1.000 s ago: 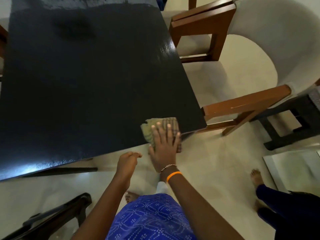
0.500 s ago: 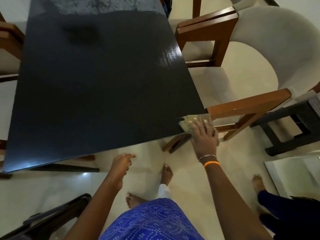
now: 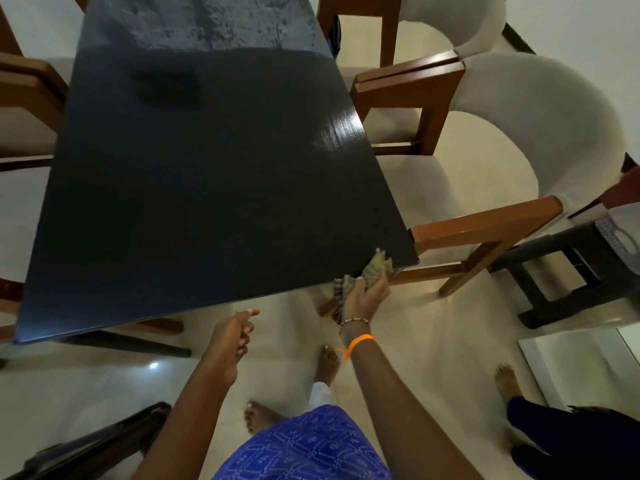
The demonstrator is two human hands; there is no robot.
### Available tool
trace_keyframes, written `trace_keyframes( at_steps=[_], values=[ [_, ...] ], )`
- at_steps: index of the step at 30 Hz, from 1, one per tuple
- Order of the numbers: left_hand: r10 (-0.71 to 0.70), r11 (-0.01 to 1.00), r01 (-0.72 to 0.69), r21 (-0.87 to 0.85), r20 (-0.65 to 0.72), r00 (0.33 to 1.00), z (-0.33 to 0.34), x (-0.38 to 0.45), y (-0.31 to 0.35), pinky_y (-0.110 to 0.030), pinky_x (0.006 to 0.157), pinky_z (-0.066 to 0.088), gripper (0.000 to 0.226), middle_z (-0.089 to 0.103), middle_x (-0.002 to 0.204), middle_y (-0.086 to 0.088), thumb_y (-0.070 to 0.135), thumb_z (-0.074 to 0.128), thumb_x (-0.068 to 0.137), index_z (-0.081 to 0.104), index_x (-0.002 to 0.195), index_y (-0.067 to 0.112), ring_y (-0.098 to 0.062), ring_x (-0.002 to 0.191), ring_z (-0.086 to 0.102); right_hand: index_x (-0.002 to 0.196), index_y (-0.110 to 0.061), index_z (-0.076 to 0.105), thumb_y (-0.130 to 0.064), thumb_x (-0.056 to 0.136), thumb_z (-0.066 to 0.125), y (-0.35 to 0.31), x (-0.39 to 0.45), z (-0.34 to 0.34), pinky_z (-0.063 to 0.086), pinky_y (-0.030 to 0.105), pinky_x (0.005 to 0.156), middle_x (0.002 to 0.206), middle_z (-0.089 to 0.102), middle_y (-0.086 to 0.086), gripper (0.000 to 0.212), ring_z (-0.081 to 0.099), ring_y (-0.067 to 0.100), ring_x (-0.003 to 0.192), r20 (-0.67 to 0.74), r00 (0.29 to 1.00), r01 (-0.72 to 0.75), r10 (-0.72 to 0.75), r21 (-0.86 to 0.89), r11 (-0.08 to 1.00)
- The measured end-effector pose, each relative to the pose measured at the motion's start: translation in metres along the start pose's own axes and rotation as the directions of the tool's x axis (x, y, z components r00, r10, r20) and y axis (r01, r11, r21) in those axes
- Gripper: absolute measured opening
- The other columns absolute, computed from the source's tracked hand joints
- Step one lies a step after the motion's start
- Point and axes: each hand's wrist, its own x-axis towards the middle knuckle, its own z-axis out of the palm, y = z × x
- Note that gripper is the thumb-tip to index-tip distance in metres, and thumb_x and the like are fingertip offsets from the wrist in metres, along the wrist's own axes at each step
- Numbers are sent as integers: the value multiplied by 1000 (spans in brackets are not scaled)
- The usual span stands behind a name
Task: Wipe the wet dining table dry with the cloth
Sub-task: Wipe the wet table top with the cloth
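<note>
The dark dining table (image 3: 207, 174) fills the upper left of the head view; its far end looks wet and blotchy. My right hand (image 3: 365, 297) grips the bunched yellow-green checked cloth (image 3: 375, 270) at the table's near right corner, part of the cloth hanging off the edge. My left hand (image 3: 233, 336) hovers just off the near edge, loosely curled with the index finger pointing, holding nothing.
Wooden chairs with pale cushions (image 3: 485, 216) stand close along the table's right side, another chair (image 3: 31, 88) on the left. A dark stool (image 3: 561, 278) sits at the right. Another person's feet (image 3: 505, 382) are on the floor at lower right.
My right hand slid the cloth right along the near edge to the corner, then bunched it up and turned palm-up. The left hand stayed near the edge.
</note>
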Motion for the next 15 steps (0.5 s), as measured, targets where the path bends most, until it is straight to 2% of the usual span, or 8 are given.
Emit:
trace_keyframes(
  at_steps=[3,6,7,11,13,15],
  values=[
    [6,998,-7,-67,-25,1000,-15,-2,0,-13,32,20,20,31,60,1,16,41,95,56,106,8,-3,30,28,135,9,36,11,84,50,4,-42,14,25,32,111,131,36,32,53,37,41,126,111,993,50,-45,-36,998],
    [-4,993,-2,-115,-49,999,-32,-4,-2,-13,31,20,21,31,60,1,17,40,96,55,109,9,-4,30,28,134,11,34,12,86,48,9,-80,26,19,7,102,133,34,31,51,38,38,125,230,969,105,-88,-64,992],
    [-2,991,-6,-131,-58,998,-39,-4,-4,-12,31,21,21,31,60,2,18,41,96,55,109,11,-4,31,28,135,11,33,11,87,47,9,-94,30,19,5,100,134,33,30,50,38,36,126,281,955,122,-99,-67,990],
    [0,984,-25,-174,-141,990,-70,-6,-15,-13,33,25,19,35,59,3,21,43,95,58,106,15,-4,39,30,139,-2,30,4,90,45,12,-140,47,33,26,103,138,31,20,52,42,30,125,446,892,152,-81,-126,980],
    [-11,978,-31,-204,-203,979,-87,-8,-20,-13,34,27,18,36,58,3,22,43,95,59,103,17,-5,45,30,140,-7,30,-1,91,45,14,-159,55,41,32,99,138,31,15,51,46,27,122,503,860,207,-84,-193,959],
    [-20,969,-44,-242,-255,967,-101,-11,-24,-13,33,26,19,36,58,3,21,42,95,58,103,17,-4,41,30,140,-6,30,-1,91,45,14,-177,62,44,34,98,136,32,15,51,47,28,119,574,812,256,-104,-190,948]
  ],
)
